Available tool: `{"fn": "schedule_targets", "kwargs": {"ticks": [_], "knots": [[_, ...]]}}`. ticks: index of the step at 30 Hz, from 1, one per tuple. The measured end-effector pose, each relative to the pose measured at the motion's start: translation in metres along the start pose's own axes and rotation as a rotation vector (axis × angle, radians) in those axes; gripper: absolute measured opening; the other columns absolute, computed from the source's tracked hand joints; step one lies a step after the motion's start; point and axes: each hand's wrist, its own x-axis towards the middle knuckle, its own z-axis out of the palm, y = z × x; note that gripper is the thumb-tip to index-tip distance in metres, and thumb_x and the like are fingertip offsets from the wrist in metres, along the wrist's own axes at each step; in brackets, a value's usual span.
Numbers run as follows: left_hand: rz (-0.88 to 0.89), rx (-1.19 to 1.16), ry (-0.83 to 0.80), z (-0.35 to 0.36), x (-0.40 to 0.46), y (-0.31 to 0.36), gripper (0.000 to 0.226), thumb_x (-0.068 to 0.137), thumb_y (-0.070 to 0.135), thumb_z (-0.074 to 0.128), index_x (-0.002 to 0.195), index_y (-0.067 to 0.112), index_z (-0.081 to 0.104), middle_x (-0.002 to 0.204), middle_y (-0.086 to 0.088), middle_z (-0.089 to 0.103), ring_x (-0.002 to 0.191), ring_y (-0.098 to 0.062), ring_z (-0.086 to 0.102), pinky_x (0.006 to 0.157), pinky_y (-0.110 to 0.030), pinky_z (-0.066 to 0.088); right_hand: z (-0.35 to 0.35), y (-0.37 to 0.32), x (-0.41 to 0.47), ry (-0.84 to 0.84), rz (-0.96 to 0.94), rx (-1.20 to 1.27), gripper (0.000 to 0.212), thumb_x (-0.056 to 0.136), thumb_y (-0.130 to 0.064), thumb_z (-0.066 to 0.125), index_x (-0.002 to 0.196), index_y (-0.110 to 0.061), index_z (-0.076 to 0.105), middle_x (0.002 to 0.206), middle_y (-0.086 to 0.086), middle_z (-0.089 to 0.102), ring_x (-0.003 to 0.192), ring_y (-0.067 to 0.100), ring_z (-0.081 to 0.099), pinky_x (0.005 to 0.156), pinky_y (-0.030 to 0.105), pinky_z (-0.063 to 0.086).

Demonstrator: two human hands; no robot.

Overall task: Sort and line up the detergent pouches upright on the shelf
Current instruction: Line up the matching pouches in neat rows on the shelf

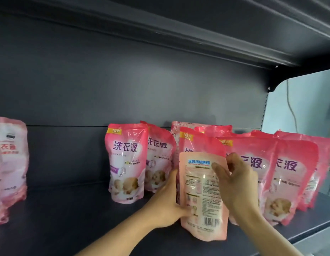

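Fingers (pixel 218 169) on back-label pouch (pixel 201 196), "立白科技集团"

Prob. shop: gondola shelf (pixel 68 215), stocked pouches (pixel 126 161).

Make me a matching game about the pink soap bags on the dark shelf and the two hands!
Things:
1. pale pink pouch showing its barcode back
2. bright pink pouch standing alone, front out
3. pale pink pouches at the far left edge
4. left hand

Places or states:
A. touches the barcode pouch's left side
B. held between both hands
C. partly cut off by the picture
D. stands free, untouched

Pairs: 1-B, 2-D, 3-C, 4-A
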Motion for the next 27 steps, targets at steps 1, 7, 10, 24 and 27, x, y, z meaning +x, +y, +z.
{"fn": "schedule_targets", "kwargs": {"ticks": [1, 7, 10, 24, 27], "knots": [[0.015, -0.002, 0.000, 0.005, 0.001, 0.003, 0.100, 0.078, 0.024, 0.074, 0.144, 0.041, 0.002, 0.129, 0.031, 0.034, 0.128, 0.003, 0.033, 0.109, -0.023, 0.028, -0.006, 0.001, -0.001, 0.021, -0.006, -0.007, 0.022, 0.087, -0.013, 0.064, 0.070, -0.013, 0.050, 0.062, 0.003, 0.059, 0.051, 0.019, 0.050, 0.045, 0.027, 0.038], [0.072, -0.027, 0.015, 0.035, 0.011, 0.018, 0.086, 0.079, 0.022, 0.073, 0.138, 0.040, 0.014, 0.107, 0.036, 0.043, 0.108, 0.011, 0.041, 0.087, -0.008, 0.030, -0.029, 0.014, -0.003, 0.128, -0.041, -0.040, 0.022, 0.088, -0.006, 0.062, 0.074, -0.014, 0.047, 0.066, -0.009, 0.055, 0.052, 0.011, 0.050, 0.045, 0.019, 0.032], [0.058, -0.028, 0.034, 0.041, 0.017, 0.018, 0.079, 0.078, 0.020, 0.073, 0.133, 0.038, 0.020, 0.102, 0.035, 0.046, 0.103, 0.012, 0.045, 0.086, -0.007, 0.037, -0.029, 0.019, -0.004, 0.117, -0.089, -0.072, 0.023, 0.090, -0.009, 0.059, 0.079, -0.020, 0.043, 0.065, -0.010, 0.053, 0.053, 0.009, 0.050, 0.043, 0.017, 0.034], [0.182, 0.398, 0.193, -0.047, 0.044, 0.065, 0.058, 0.077, 0.037, 0.073, 0.129, 0.030, 0.047, 0.135, 0.018, 0.047, 0.126, -0.001, 0.042, 0.101, -0.019, 0.030, -0.051, -0.003, 0.027, -0.072, -0.179, -0.055, 0.040, 0.080, -0.018, 0.072, 0.108, -0.031, 0.046, 0.098, -0.018, 0.059, 0.090, -0.005, 0.055, 0.069, 0.007, 0.042], [0.233, 0.575, 0.283, -0.066, 0.077, 0.079, 0.041, 0.087, 0.017, 0.064, 0.126, 0.024, 0.053, 0.137, 0.007, 0.052, 0.127, -0.011, 0.045, 0.101, -0.022, 0.033, -0.054, -0.013, 0.042, -0.131, -0.213, -0.197, 0.041, 0.079, -0.019, 0.073, 0.112, -0.029, 0.052, 0.104, -0.014, 0.060, 0.095, 0.007, 0.058, 0.080, 0.023, 0.046]]}}
